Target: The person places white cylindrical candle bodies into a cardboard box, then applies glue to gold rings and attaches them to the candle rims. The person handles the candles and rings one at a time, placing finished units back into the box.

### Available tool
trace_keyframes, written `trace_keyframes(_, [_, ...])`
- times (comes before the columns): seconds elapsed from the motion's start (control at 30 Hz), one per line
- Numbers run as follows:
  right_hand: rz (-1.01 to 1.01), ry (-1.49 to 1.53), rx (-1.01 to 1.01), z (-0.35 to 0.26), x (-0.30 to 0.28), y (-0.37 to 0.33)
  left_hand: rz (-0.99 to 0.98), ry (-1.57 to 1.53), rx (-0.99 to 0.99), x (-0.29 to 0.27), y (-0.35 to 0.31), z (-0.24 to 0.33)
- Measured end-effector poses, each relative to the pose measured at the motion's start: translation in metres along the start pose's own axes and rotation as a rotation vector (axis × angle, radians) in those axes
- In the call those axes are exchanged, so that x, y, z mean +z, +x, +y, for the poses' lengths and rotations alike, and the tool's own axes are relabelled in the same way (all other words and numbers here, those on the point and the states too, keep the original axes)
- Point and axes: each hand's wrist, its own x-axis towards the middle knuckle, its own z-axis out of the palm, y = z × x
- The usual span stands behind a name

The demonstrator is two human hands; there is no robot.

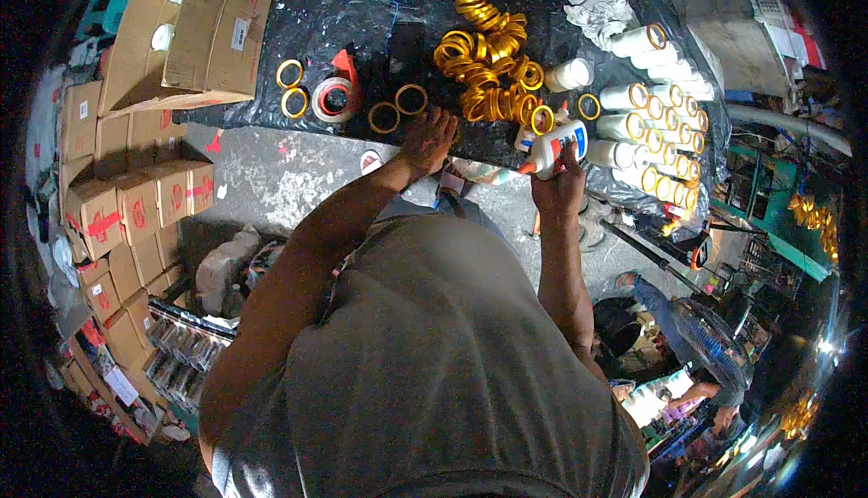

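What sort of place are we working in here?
Most likely a small workshop: a heap of gold rings and a group of white cylinders lie on a black-covered table, and cardboard boxes are stacked to the left.

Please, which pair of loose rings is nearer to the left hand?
The ring pair between the tape roll and the left hand; the other pair lies farther left, beyond the roll.

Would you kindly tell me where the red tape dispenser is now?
In the head view, the red tape dispenser lies left of centre on the black-covered table, between two gold rings on its left and two more rings beside the left hand.
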Motion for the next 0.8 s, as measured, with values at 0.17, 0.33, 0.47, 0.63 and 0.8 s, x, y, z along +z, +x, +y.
trace_keyframes(0.17, [0.000,-0.024,-0.003,-0.013,0.003,-0.002,-0.159,0.092,-0.120,-0.005,0.025,0.013])
trace_keyframes(0.33, [-0.104,-0.017,0.006,-0.022,0.012,-0.001,-0.088,-0.821,-0.264,-0.070,0.011,0.012])
trace_keyframes(0.47, [-0.113,-0.046,0.034,-0.020,0.021,0.005,-0.353,-1.269,-0.512,-0.119,-0.069,0.019])
trace_keyframes(0.63, [-0.145,-0.037,0.059,-0.011,0.037,0.012,-0.401,-1.487,-0.520,-0.203,-0.098,0.030])
trace_keyframes(0.8, [-0.310,-0.360,0.022,-0.006,0.056,0.014,-0.563,-1.270,-0.467,-0.249,-0.108,0.027])
